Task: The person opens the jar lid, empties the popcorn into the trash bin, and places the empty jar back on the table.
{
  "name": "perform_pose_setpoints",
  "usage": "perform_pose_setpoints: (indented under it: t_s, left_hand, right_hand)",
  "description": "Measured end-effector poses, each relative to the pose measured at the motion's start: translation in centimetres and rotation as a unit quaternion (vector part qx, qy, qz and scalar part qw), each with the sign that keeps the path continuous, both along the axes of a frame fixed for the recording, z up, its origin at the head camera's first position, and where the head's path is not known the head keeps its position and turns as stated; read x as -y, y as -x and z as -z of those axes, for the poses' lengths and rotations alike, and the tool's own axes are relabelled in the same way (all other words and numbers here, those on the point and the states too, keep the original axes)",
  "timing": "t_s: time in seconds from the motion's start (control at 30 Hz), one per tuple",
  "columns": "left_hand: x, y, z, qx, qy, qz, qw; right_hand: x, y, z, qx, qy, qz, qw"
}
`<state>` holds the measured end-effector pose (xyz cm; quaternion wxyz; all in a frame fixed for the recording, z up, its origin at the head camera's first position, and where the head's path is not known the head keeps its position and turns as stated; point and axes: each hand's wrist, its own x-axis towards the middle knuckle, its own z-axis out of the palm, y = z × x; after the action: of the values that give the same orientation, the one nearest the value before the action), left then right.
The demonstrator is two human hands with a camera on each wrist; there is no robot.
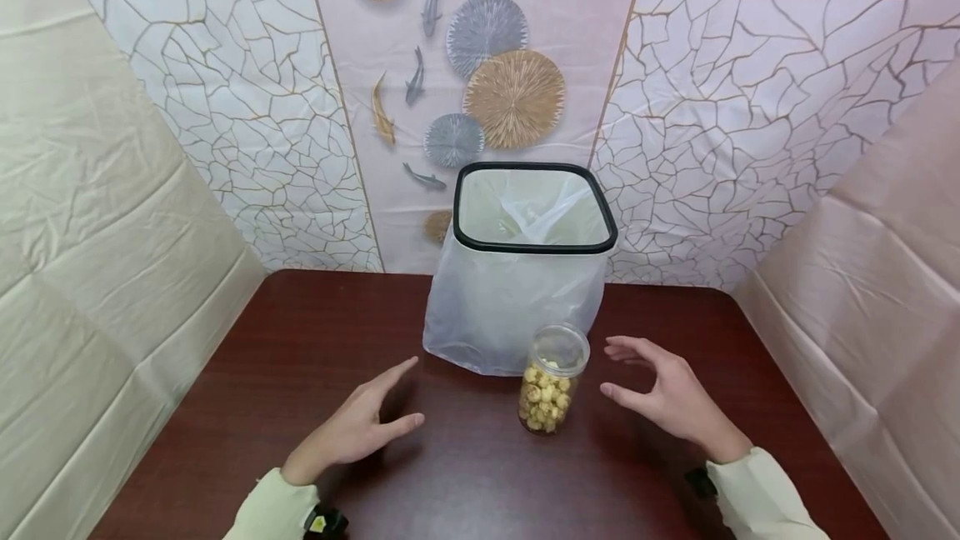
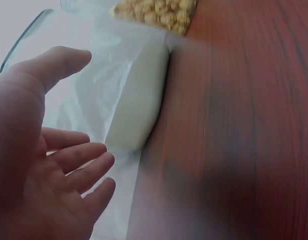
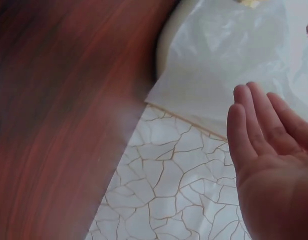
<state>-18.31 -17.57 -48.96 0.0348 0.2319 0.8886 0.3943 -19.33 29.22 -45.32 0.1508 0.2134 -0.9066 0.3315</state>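
Note:
A clear plastic jar of popcorn stands on the dark red table, its upper part see-through above the yellow pieces. Right behind it is a white trash bin with a black rim, lined with a translucent bag that hangs down outside. My left hand hovers left of the jar, thumb and fingers spread apart, holding nothing. On the other side my right hand is closer to the jar, its fingers loosely bent and its palm facing it. The left wrist view shows the popcorn beyond my thumb.
The brown table ends at a patterned cloth backdrop behind the bin. Beige fabric panels rise along the left and right sides. Both sleeves are pale, with a dark wrist strap showing on the left.

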Motion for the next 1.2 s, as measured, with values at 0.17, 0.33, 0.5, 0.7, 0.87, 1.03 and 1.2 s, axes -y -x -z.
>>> perform_pose_setpoints:
  t_s: [0.17, 0.33, 0.5, 0.7, 0.87, 1.03, 1.2]
  left_hand:
    - [-1.9, -0.1, -0.4, -0.005, -0.018, 0.027, 0.9995]
    - [-3.7, 0.1, -0.9, -0.014, -0.038, 0.061, 0.9973]
    - [-5.7, 0.5, -1.0, -0.009, -0.061, 0.085, 0.9945]
    - [-8.4, 1.2, -0.8, 0.008, -0.096, 0.1, 0.9903]
    - [-10.5, 2.1, -0.4, 0.012, -0.132, 0.104, 0.9858]
    - [-12.6, 2.9, 0.0, 0.014, -0.153, 0.099, 0.9831]
    - [-14.6, 3.5, 0.2, 0.009, -0.172, 0.1, 0.9799]
  right_hand:
    - [0.6, -0.1, -1.0, 0.038, 0.043, -0.036, 0.998]
    - [1.3, 0.0, -1.8, 0.057, 0.073, -0.062, 0.994]
    - [2.2, 0.2, -2.3, 0.061, 0.082, -0.077, 0.992]
    - [3.3, 0.5, -3.0, 0.064, 0.072, -0.074, 0.993]
    - [4.2, 0.9, -3.6, 0.061, 0.055, -0.074, 0.994]
    - [5.0, 1.2, -3.9, 0.054, 0.047, -0.079, 0.994]
    - [5.5, 1.3, -4.1, 0.048, 0.047, -0.083, 0.994]
